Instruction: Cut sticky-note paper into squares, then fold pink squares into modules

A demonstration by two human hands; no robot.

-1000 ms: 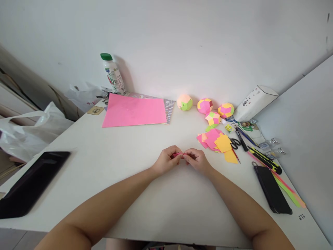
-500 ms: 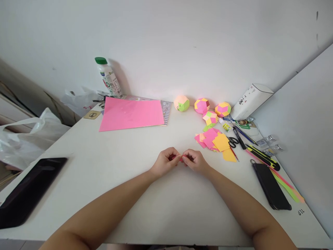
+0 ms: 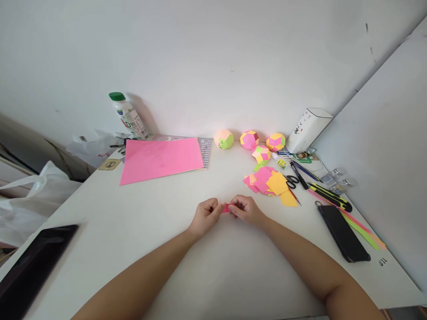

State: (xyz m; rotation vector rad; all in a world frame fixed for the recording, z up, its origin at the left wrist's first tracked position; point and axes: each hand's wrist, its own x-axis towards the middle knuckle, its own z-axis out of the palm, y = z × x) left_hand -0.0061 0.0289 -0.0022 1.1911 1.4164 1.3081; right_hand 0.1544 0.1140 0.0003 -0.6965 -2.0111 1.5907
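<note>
One pink paper [image 3: 225, 208] between fingertips [image 3: 219, 208]

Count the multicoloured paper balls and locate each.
4. By the white wall, left to right: a peach-green paper ball, a pink-yellow paper ball, a yellow-pink paper ball. In front of the last two: a yellow, pink and green paper ball. No others show.

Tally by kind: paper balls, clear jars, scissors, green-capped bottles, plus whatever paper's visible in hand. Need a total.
Paper balls: 4
Clear jars: 2
Scissors: 1 pair
Green-capped bottle: 1
Held pink paper: 1 piece visible
Total: 9
</note>
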